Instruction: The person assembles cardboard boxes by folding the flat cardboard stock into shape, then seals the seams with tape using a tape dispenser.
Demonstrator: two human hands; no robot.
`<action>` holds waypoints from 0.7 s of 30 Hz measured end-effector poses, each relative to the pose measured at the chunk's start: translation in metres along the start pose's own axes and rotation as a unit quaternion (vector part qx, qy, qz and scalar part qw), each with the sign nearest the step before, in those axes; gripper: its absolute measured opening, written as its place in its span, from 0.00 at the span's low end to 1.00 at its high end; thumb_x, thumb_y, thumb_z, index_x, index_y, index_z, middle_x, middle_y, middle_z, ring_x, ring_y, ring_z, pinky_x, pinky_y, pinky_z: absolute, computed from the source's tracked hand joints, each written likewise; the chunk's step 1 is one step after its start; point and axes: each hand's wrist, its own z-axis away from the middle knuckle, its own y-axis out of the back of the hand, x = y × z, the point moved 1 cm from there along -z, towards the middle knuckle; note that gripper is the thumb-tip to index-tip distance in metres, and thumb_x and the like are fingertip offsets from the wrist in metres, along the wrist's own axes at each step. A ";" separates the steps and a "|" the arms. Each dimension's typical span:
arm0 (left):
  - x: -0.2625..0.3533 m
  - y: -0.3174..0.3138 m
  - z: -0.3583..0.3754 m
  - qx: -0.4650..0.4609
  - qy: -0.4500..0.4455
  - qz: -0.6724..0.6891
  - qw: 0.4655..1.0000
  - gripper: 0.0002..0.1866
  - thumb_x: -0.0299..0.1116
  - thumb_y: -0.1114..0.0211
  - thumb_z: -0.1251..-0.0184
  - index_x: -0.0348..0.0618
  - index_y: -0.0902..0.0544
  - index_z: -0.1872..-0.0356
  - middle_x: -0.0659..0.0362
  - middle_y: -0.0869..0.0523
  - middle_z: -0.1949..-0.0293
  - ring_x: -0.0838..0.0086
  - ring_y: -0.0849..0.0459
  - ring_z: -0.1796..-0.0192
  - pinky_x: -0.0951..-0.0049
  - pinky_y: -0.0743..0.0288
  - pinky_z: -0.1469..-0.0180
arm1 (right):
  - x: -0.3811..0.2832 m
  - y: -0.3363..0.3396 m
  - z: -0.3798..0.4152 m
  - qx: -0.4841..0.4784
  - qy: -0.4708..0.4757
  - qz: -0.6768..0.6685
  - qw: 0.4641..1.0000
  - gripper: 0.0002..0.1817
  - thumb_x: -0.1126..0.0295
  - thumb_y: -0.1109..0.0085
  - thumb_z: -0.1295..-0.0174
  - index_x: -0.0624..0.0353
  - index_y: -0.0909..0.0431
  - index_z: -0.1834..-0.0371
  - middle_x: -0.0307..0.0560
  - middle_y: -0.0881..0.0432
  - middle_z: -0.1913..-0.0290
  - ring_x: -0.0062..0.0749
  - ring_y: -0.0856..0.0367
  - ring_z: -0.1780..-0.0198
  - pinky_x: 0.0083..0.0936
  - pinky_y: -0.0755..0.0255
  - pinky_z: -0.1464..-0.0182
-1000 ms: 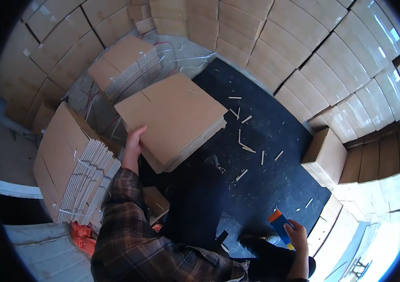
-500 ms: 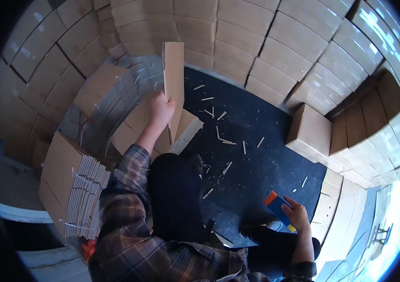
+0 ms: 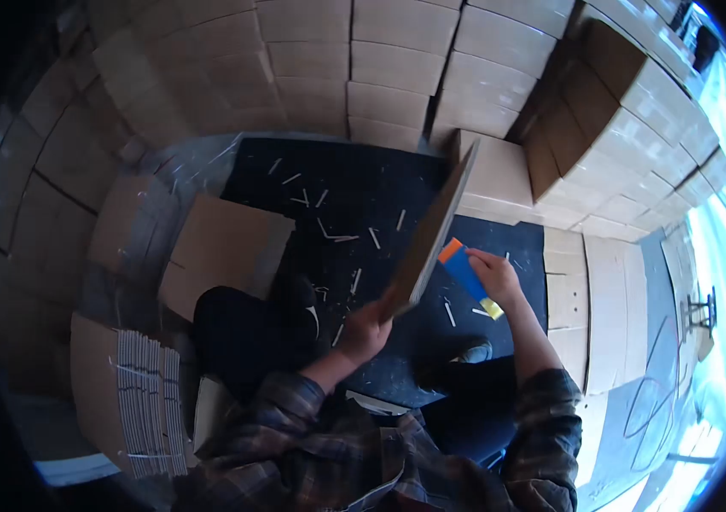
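Note:
In the head view my left hand (image 3: pixel 365 333) grips the lower end of a flattened cardboard box (image 3: pixel 434 235). The cardboard stands tilted, its upper end leaning to the right and nearly edge-on to me. Closed around a blue hand tool (image 3: pixel 468 277) with an orange end and a yellow tip, my right hand (image 3: pixel 497 277) is just right of the cardboard. I cannot make out the tool's exact kind. A small gap shows between tool and cardboard. To the left lies a flat piece of cardboard (image 3: pixel 222 247), beside my knee.
Narrow cardboard scraps (image 3: pixel 342 238) litter the dark floor mat (image 3: pixel 380 183). A strapped bundle of flattened boxes (image 3: pixel 148 401) stands at lower left. Stacked cartons (image 3: pixel 303 60) wall the far side, with more cartons (image 3: pixel 636 145) at right. A cable (image 3: pixel 653 410) lies at lower right.
My left hand has brought the cardboard from the upper left down to the middle, tilting it right. My right hand has raised the blue tool toward it. The view has turned right.

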 end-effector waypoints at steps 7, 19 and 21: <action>-0.033 -0.052 0.073 -0.413 0.270 0.073 0.867 0.34 0.32 0.39 0.35 0.49 0.40 0.27 0.44 0.21 0.41 0.55 0.21 0.41 0.62 0.27 0.40 | 0.017 -0.030 0.012 -0.083 -0.071 0.141 0.984 0.19 0.46 0.50 0.33 0.41 0.16 0.51 0.49 0.14 0.56 0.45 0.17 0.48 0.36 0.27 0.43; -0.001 -0.054 0.002 -0.253 0.249 0.284 0.891 0.37 0.47 0.35 0.34 0.44 0.38 0.28 0.49 0.31 0.44 0.65 0.26 0.44 0.65 0.27 0.43 | -0.034 -0.039 0.004 -0.154 -0.100 0.192 0.964 0.38 0.27 0.60 0.39 0.46 0.14 0.51 0.47 0.13 0.55 0.42 0.17 0.47 0.37 0.28 0.40; -0.001 -0.059 0.008 -0.241 0.275 0.317 0.875 0.37 0.46 0.35 0.33 0.45 0.39 0.27 0.49 0.32 0.43 0.65 0.25 0.44 0.65 0.27 0.43 | -0.034 -0.040 0.001 -0.155 -0.104 0.208 0.960 0.38 0.27 0.59 0.40 0.46 0.14 0.51 0.47 0.13 0.55 0.42 0.17 0.47 0.36 0.28 0.40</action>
